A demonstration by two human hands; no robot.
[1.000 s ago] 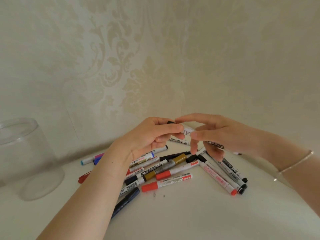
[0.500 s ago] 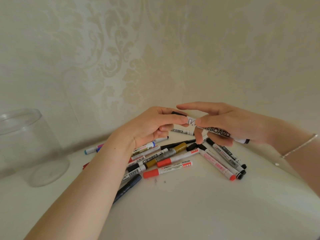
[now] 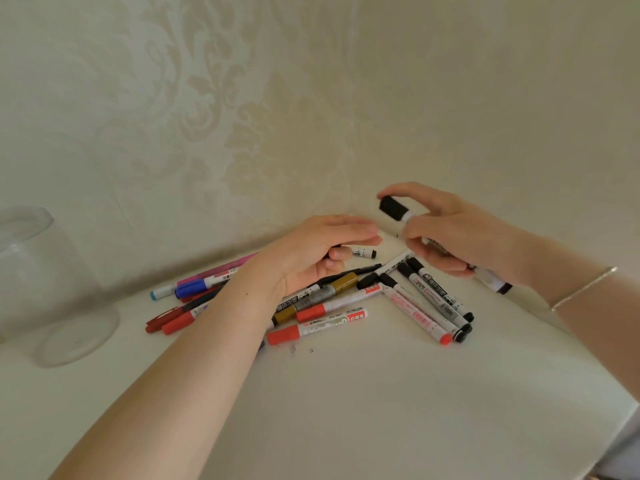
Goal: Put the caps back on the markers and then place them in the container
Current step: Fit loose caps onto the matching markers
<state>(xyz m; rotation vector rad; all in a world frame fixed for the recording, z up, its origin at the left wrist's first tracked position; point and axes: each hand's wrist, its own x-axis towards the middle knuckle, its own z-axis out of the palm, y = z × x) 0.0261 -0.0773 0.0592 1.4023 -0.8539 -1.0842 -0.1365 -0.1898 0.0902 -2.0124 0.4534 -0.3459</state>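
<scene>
My right hand (image 3: 460, 237) grips a white whiteboard marker (image 3: 493, 281) above the pile, thumb and fingers curled round its barrel. Its black cap (image 3: 394, 208) sits on the upper left end, under my index fingertip. My left hand (image 3: 311, 258) hovers over the pile with relaxed fingers and holds nothing that I can see. The pile of markers (image 3: 329, 299) lies on the white table, with red, black, gold, blue and pink ones mixed. The clear round container (image 3: 41, 271) stands at the far left, apart from both hands.
A patterned cream wall (image 3: 242, 98) rises close behind the pile. A red-capped marker (image 3: 311, 330) lies nearest me, and several black-capped ones (image 3: 436, 299) fan out to the right. A bracelet (image 3: 585, 289) circles my right wrist. Bare table (image 3: 381, 410) stretches toward me.
My left hand has let go of the marker's cap end and dropped away to the left. My right hand now holds the capped marker alone, slightly higher and further right.
</scene>
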